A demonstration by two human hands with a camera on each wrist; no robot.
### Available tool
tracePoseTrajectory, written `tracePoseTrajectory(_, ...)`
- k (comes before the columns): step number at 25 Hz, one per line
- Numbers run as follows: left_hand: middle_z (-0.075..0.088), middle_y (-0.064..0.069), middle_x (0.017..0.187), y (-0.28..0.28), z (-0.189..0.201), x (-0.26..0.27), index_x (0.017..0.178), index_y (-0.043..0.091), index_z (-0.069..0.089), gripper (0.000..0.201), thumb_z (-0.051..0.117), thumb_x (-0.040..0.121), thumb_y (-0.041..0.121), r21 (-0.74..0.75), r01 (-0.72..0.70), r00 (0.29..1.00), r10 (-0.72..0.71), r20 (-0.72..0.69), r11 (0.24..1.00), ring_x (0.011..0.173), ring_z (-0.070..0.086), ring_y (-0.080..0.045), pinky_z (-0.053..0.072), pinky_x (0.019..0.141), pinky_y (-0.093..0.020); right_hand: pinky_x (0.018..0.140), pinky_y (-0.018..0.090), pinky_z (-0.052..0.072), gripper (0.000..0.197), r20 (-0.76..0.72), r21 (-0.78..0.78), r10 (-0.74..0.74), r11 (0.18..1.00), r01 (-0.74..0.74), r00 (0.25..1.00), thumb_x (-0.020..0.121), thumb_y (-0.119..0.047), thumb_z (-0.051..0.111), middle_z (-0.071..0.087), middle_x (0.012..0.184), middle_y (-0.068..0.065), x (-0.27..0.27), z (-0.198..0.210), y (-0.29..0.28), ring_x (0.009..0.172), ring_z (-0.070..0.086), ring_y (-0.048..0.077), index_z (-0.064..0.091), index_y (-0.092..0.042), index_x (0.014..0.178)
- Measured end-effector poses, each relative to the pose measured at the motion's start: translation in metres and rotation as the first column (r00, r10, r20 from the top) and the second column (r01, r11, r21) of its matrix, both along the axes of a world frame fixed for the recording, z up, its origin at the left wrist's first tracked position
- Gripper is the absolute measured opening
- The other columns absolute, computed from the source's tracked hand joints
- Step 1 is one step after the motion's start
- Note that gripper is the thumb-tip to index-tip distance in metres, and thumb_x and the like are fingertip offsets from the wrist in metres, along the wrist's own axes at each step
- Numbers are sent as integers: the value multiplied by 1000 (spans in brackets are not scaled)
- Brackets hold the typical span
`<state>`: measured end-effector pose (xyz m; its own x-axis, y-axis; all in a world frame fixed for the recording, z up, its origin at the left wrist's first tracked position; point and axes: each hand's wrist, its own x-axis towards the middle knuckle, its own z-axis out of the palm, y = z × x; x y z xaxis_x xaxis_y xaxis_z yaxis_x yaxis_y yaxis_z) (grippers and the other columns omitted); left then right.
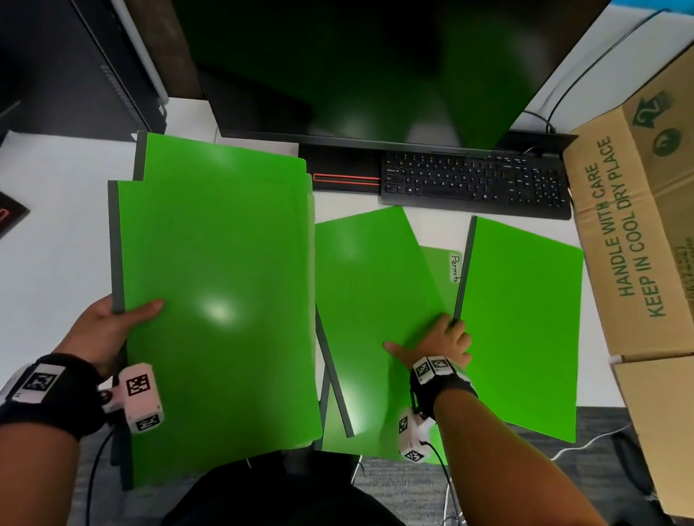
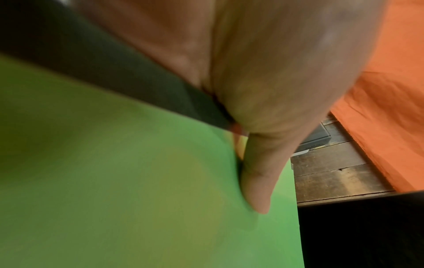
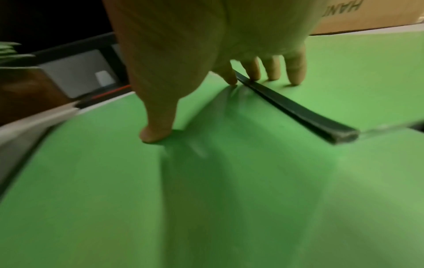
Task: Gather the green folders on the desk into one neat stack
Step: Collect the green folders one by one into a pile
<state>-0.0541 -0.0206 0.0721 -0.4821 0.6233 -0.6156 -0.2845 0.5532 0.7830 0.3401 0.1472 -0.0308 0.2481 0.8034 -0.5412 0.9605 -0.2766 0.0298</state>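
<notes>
My left hand point(image 1: 111, 325) grips the held folder point(image 1: 212, 308) by its grey spine, thumb on top, fingers under I judge; the wrist view is blurred. This folder hangs out past the desk point(image 1: 19, 297) edge, over another folder point(image 1: 223, 162) lying flat behind.

My right hand point(image 1: 444, 342) is spread, holding nothing. Thumb presses the middle folder point(image 1: 368, 289); fingertips point(image 3: 296, 79) land on the right folder point(image 1: 518, 330), straddling its spine point(image 3: 298, 110).

A paler folder tagged "Permits" point(image 1: 440, 274) peeks out beneath both. So: folders in two loose groups, left and right, not yet one stack.

Risks:
- Straddling two folders, a sideways drag may move one and leave the other, or skew both.
- Middle and right folders overhang the near edge; a pull toward me could tip them to the floor.
- One-corner grip on the left lets the held folder sag or fan open.
- Glossy covers: stack may slide.
</notes>
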Motion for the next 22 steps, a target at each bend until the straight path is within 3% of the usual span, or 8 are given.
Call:
tracePoseTrajectory(2, 70, -30, 106, 0, 5, 1, 111, 1, 64, 39, 73, 81, 24, -5, 23, 1000, -23, -13, 1000, 76, 70, -32, 55, 73, -39, 113, 61, 18, 140, 35, -55, -36, 998, 38, 999, 48, -92, 50, -5, 160, 21, 13, -3, -2, 145, 5, 46, -2, -15, 153)
tracePoseTrajectory(4, 75, -20, 82, -1, 10, 3, 107, -3, 62, 27, 66, 88, 16, -17, 14, 1000, -14, -9, 1000, 52, 69, -20, 54, 52, -23, 113, 65, 12, 145, 83, -43, -80, 996, 84, 993, 41, -98, 41, -9, 160, 22, 28, -4, 0, 145, -1, 47, -3, -16, 153)
tracePoseTrajectory(6, 71, -8, 56, 0, 16, 9, 99, -4, 60, 16, 60, 92, 10, -10, 24, 1000, -24, -18, 1000, 32, 57, -8, 41, 35, -12, 112, 62, 20, 151, 119, -10, -53, 998, 55, 991, 35, -100, 40, 4, 159, 21, 30, 0, 6, 145, 10, 44, 9, -11, 152)
tracePoseTrajectory(9, 65, -6, 46, 7, 24, 17, 89, -1, 57, 10, 58, 93, 8, 5, 8, 1000, -8, -6, 1000, 25, 49, -3, 35, 31, -10, 104, 49, 38, 145, 97, 21, -8, 1000, 6, 995, 35, -93, 57, 34, 142, 19, 9, 3, 13, 131, 36, 36, 24, -3, 144)
tracePoseTrajectory(13, 73, -29, 86, 10, 14, 9, 95, 1, 63, 13, 63, 90, 13, 5, 36, 999, -35, -31, 999, 39, 63, -11, 46, 41, -15, 103, 49, 39, 138, 61, -33, -200, 979, 202, 978, 32, -72, 81, 39, 137, 18, -6, 7, 24, 128, 39, 35, 27, -4, 140)
tracePoseTrajectory(16, 74, -18, 71, 13, 8, 6, 98, -6, 61, 16, 61, 91, 9, 14, 53, 999, -53, -11, 999, 39, 63, -12, 47, 41, -16, 101, 50, 39, 130, 19, -29, -288, 957, 288, 958, 33, -70, 82, 43, 135, 18, 4, 5, 28, 128, 40, 35, 32, -4, 134)
tracePoseTrajectory(19, 68, -31, 110, 15, 6, 11, 118, -6, 60, 35, 65, 88, 12, 28, 36, 999, -37, 9, 999, 78, 73, -32, 57, 72, -38, 101, 48, 41, 126, -85, -83, -332, 942, 325, 940, 30, -72, 81, 51, 132, 18, 17, -3, 29, 125, 45, 37, 43, -6, 130)
tracePoseTrajectory(22, 68, -28, 114, 18, 8, 12, 118, 0, 63, 37, 69, 84, 14, 22, 15, 999, -16, 40, 1000, 102, 67, -44, 51, 92, -55, 93, 42, 49, 88, -291, -123, -407, 913, 388, 866, 49, -50, 88, 64, 120, 17, 24, 5, 30, 111, 60, 35, 58, -4, 117)
